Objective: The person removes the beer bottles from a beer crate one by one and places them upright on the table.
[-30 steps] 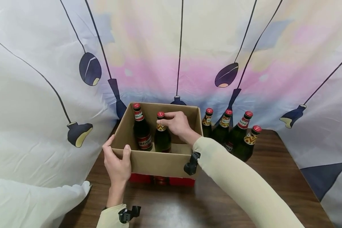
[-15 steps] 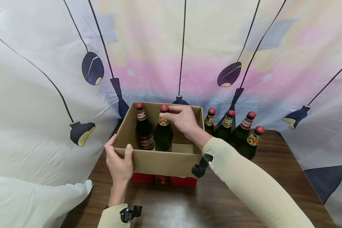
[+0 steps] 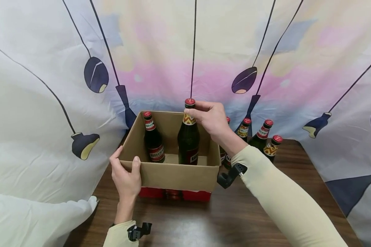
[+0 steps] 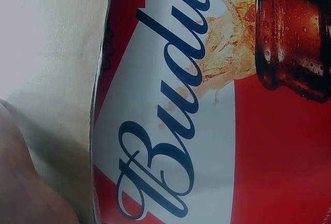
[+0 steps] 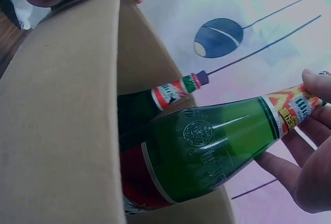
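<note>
My right hand [image 3: 214,118] pinches the neck of a green beer bottle [image 3: 188,140] with a red cap and a yellow patterned neck label. The bottle is upright, its lower part inside an open cardboard box [image 3: 176,176]. In the right wrist view, thumb and fingers lie around the neck of the green bottle [image 5: 222,141]. My left hand [image 3: 127,178] grips the box's near left corner, thumb over the rim. A second beer bottle [image 3: 153,140], with a red and white neck label, stands in the box's left part. Its base is hidden by the near wall.
Several more beer bottles [image 3: 261,133] stand on the wooden table [image 3: 185,226] right of the box, partly hidden by my right arm. A patterned cloth [image 3: 160,51] hangs behind. White fabric [image 3: 40,216] lies at the left. The box front carries Budweiser print [image 4: 170,105].
My right hand has lifted the pinched bottle and carried it to the right, away from the other bottle in the box. The left hand keeps its grip on the corner.
</note>
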The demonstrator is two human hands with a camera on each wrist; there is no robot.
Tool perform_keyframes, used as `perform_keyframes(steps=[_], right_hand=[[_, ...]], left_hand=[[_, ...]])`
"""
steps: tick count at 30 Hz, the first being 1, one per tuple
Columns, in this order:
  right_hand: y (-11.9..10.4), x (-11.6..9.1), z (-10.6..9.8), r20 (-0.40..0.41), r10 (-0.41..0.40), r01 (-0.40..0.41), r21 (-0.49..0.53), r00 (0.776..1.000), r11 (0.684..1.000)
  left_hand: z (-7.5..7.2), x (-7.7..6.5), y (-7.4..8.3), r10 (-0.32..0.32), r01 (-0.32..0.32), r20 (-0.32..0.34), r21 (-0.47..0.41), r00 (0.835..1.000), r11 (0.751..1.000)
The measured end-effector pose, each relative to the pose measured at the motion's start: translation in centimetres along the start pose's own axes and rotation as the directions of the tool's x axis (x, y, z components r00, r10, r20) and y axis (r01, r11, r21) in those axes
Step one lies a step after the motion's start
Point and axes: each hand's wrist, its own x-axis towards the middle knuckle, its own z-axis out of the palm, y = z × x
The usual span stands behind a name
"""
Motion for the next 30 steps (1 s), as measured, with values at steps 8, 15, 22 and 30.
perform_keyframes(steps=[8, 15, 22, 30], right_hand=[[-1.3, -0.4, -1.4, -0.007, -0.055, 0.055, 0.047, 0.998, 0.997], [-3.7, -0.8, -2.9, -0.026, -0.093, 0.094, 0.043, 0.995, 0.995], [-6.7, -0.9, -4.4, -0.061, -0.125, 0.130, 0.085, 0.990, 0.988], [-11.1, -0.9, -6.5, -0.111, -0.190, 0.209, 0.204, 0.976, 0.956]], left_hand=[[-0.1, 0.0, -0.2, -0.010, 0.010, -0.002, 0.002, 1.000, 1.000], [0.0, -0.1, -0.1, 0.003, -0.003, 0.003, -0.001, 1.000, 1.000], [-0.1, -0.1, -0.1, 0.003, -0.003, 0.008, 0.001, 1.000, 1.000], [-0.1, -0.1, 0.0, -0.005, 0.005, 0.005, -0.001, 1.000, 1.000]])
